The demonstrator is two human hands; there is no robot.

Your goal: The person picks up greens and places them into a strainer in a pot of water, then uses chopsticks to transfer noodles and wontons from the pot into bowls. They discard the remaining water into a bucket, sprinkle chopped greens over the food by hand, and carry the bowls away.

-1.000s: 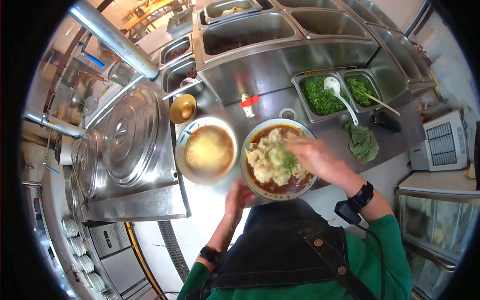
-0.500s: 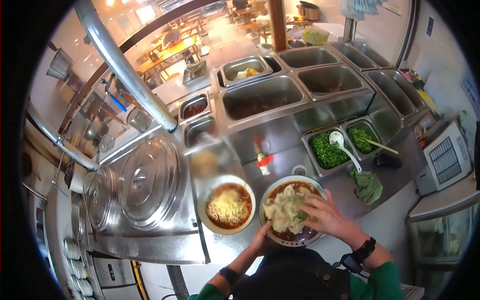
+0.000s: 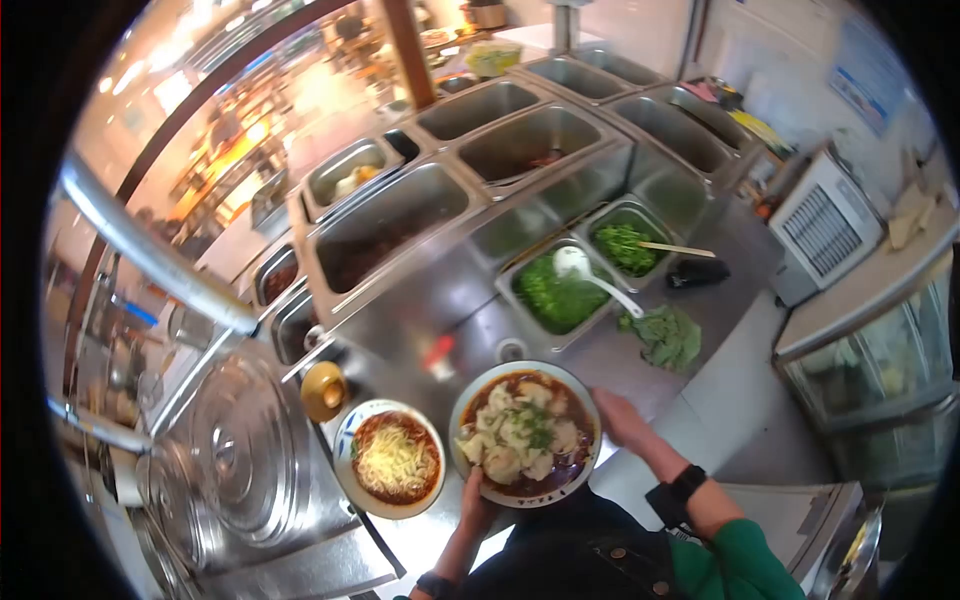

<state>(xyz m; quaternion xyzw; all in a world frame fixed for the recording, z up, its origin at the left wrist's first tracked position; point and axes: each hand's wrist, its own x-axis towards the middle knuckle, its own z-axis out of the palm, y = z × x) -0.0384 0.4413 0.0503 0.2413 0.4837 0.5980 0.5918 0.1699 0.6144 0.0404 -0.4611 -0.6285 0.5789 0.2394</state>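
A bowl of dumplings [image 3: 468, 393] in dark red broth stands in front of my body, chopped greens [image 3: 535, 428] heaped on top. My left hand [image 3: 477, 503] grips its lower left rim, the thumb over the edge and the other fingers hidden below. At the right side of the bowl, my right hand [image 3: 622, 420] is closed against the rim, its fingertips partly hidden. Just left of it sits a bowl of noodles [image 3: 398, 465] in red sauce, with a blue-patterned rim; neither hand touches it.
Beyond the bowls are a metal bin of chopped scallions [image 3: 560, 300] with a white ladle [image 3: 610, 285] and a bin of cilantro [image 3: 628, 250]. A leafy green [image 3: 668, 338] lies beside them. Large lidded pots [image 3: 245, 440] stand left, near a small brown bowl [image 3: 324, 391]. Steel food wells [image 3: 390, 230] line the back.
My right hand has moved from above the dumplings to the bowl's right rim. Greens now show on the dumplings. The whole view has swung to the right.
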